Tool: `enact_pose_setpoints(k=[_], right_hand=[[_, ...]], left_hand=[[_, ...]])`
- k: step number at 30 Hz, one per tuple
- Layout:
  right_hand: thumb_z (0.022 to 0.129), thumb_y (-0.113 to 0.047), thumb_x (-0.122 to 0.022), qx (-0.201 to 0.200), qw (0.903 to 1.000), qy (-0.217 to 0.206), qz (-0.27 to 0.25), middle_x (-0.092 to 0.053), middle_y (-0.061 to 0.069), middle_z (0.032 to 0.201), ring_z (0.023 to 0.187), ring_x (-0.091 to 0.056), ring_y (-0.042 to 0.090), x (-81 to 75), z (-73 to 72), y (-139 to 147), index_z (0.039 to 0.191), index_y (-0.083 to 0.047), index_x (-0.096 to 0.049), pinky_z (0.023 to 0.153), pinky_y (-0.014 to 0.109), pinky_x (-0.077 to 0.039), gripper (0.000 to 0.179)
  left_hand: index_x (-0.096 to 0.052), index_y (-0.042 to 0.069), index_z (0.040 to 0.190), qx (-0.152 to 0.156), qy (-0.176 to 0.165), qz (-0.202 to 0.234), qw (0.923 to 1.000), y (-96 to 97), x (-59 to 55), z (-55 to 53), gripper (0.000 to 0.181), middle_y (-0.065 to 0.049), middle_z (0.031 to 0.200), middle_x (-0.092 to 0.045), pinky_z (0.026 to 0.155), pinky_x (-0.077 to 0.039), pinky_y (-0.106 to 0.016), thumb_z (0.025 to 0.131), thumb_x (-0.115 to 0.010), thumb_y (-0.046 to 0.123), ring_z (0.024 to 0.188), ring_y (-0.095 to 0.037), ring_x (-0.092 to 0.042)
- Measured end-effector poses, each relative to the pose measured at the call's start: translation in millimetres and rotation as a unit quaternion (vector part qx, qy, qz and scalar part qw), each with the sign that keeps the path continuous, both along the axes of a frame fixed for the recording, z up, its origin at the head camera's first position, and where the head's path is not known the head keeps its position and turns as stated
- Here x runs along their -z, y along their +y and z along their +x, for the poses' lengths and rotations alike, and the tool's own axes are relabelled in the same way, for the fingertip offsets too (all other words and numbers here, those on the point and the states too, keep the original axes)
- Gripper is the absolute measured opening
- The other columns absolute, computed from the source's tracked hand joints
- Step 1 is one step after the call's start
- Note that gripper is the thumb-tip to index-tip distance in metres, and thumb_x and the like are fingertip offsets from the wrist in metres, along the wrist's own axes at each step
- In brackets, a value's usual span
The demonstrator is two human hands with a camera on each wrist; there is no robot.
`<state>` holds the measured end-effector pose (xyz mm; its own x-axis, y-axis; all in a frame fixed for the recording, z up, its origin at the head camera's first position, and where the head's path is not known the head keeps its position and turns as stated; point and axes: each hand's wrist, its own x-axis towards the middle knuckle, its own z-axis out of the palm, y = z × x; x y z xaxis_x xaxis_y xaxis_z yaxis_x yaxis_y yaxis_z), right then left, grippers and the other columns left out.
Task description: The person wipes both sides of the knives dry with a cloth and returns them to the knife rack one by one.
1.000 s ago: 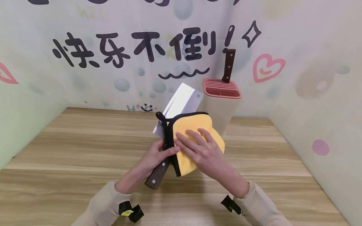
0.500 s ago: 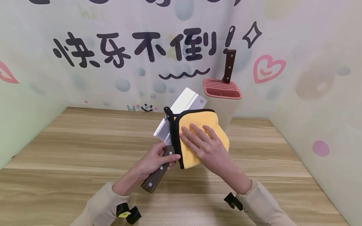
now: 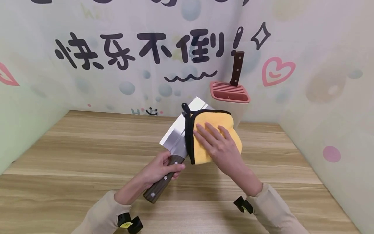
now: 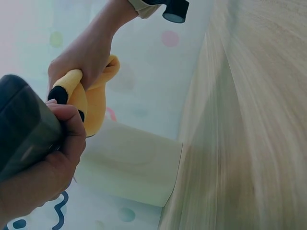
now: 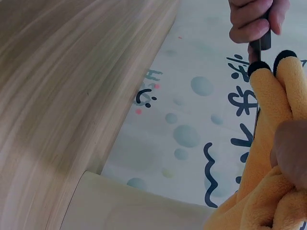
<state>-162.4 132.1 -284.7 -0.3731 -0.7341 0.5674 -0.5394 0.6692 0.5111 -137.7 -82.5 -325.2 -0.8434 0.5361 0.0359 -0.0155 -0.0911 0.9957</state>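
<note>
A cleaver (image 3: 175, 133) with a broad steel blade and a dark riveted wooden handle slants above the table in the head view. My left hand (image 3: 160, 169) grips its handle near the blade, thumb on top. A yellow cloth (image 3: 214, 119) with black edging is folded over both sides of the blade and hides its far part. My right hand (image 3: 223, 148) holds the cloth against the blade, fingers spread over the upper face. In the right wrist view, the cloth (image 5: 271, 93) bunches under the right hand (image 5: 291, 151), and the left hand (image 5: 254, 21) shows beyond.
A cream knife block (image 3: 235, 109) with a pink slotted top stands behind the cloth, at the back of the wooden table (image 3: 87, 156). A brown-handled knife (image 3: 238, 68) stands upright in it. Printed wall sheets enclose the back and sides.
The right hand and cloth have slid up and right along the blade, baring more steel near the handle. The left hand and cleaver handle have shifted slightly down.
</note>
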Motion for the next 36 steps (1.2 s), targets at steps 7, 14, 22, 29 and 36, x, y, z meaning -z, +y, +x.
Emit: enact_pose_setpoints(k=[7,14,22,29,36], right_hand=[[0.080,0.004,-0.054,0.024,0.9994,-0.023,-0.013,-0.050,0.008,0.128,0.116,-0.046,0.027,0.3,-3.3,7,0.123,-0.009,-0.053,0.090,0.045,-0.040,0.045],[0.082,0.003,-0.054,0.051,0.9970,-0.050,-0.027,-0.051,0.009,0.126,0.117,-0.045,0.028,1.5,-6.4,12,0.123,-0.007,-0.053,0.091,0.046,-0.039,0.043],[0.083,0.003,-0.051,0.067,0.9954,-0.058,-0.035,-0.052,0.010,0.125,0.116,-0.045,0.028,1.5,-10.1,19,0.122,-0.007,-0.053,0.090,0.046,-0.039,0.041],[0.078,0.007,-0.059,0.077,0.9934,-0.077,-0.037,-0.051,0.010,0.126,0.116,-0.045,0.029,0.0,-12.0,23,0.123,-0.007,-0.053,0.091,0.047,-0.038,0.047],[0.077,0.006,-0.061,0.087,0.9930,-0.074,-0.030,-0.052,0.008,0.125,0.110,-0.049,0.030,-1.5,-13.0,26,0.120,-0.009,-0.056,0.089,0.047,-0.038,0.045]], left_hand=[[-0.042,-0.010,0.096,0.016,0.003,-0.007,0.9998,-4.7,2.7,0.8,0.025,-0.002,0.065,-0.050,0.052,-0.041,-0.018,0.085,-0.058,0.006,0.055,-0.007,-0.048],[-0.041,-0.013,0.100,0.036,-0.007,-0.010,0.9993,-10.5,6.4,1.1,0.031,-0.002,0.066,-0.051,0.052,-0.042,-0.017,0.085,-0.059,0.008,0.057,-0.007,-0.048],[-0.043,-0.008,0.092,0.056,-0.012,-0.007,0.9983,-15.9,8.5,0.8,0.025,-0.002,0.065,-0.050,0.051,-0.041,-0.018,0.084,-0.060,0.009,0.056,-0.007,-0.048],[-0.043,-0.006,0.090,0.069,-0.018,0.001,0.9975,-19.2,8.6,1.9,0.023,-0.001,0.064,-0.050,0.051,-0.041,-0.017,0.084,-0.060,0.009,0.056,-0.006,-0.048],[-0.042,-0.009,0.093,0.071,-0.045,0.009,0.9964,-21.0,9.0,3.3,0.025,-0.002,0.065,-0.051,0.051,-0.042,-0.017,0.084,-0.059,0.006,0.056,-0.006,-0.048]])
